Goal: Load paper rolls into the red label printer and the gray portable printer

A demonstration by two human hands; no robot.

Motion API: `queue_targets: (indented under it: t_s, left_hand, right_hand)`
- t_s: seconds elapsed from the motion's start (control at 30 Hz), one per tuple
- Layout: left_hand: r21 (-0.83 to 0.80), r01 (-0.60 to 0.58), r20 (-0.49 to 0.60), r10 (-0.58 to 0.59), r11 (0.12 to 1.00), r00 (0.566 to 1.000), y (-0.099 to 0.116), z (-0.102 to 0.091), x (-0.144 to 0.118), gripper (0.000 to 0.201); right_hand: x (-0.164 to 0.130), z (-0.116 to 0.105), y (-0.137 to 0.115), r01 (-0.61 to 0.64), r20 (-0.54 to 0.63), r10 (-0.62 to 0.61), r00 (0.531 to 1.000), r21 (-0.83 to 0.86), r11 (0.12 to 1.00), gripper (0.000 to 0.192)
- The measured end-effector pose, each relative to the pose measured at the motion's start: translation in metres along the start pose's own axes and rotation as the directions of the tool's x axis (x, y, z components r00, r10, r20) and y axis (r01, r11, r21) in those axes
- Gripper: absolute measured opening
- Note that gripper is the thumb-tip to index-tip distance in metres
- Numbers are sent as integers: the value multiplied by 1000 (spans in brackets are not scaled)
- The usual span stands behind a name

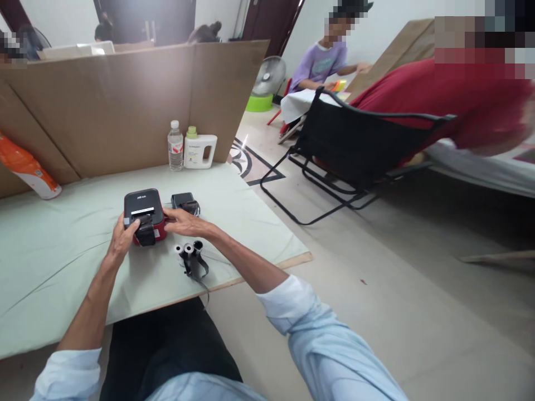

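A small black-and-red label printer (144, 201) stands on the pale green tablecloth in front of me. A strip of black film lies over its front. My left hand (122, 238) grips its left side, thumb on the front edge. My right hand (186, 223) is closed at the printer's right side; its fingertips are partly hidden against the casing. Just behind the right hand lies a black box-like object (184, 201), partly covered. Nearer to me are several small rolls (189, 249) with loose black ribbon trailing over the table edge.
A cardboard partition (137, 106) lines the table's back. Before it stand a water bottle (175, 147), a white jug (200, 150) and a tilted orange bottle (31, 167). A black folding chair (351, 139), a fan (270, 78) and people are to the right.
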State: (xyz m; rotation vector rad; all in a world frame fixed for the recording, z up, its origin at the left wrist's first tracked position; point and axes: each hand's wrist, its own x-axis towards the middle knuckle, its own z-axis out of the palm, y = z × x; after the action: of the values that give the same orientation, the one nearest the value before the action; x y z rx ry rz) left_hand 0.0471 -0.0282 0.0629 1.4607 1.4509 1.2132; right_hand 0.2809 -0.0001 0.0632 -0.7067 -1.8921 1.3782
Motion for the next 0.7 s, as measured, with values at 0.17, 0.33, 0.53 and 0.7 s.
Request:
queue_targets:
  t_s: [0.17,0.33,0.53,0.7]
  left_hand:
    - [55,-10,48,7,998,999,-4,3,-2,68]
    - [37,21,77,-23,999,997,-8,-14,4,74]
    - [-59,5,130,3,998,991,-2,-31,16,75]
    - [-52,-2,106,8,999,994,9,-31,24,65]
  right_hand:
    - [-9,-12,10,6,47,-14,999,154,988,49]
    - [-10,-17,25,16,-68,-7,998,123,992,45]
    - [-8,-10,44,15,-183,8,983,122,992,44]
    - [-9,-7,48,-25,-227,45,973,88,996,43]
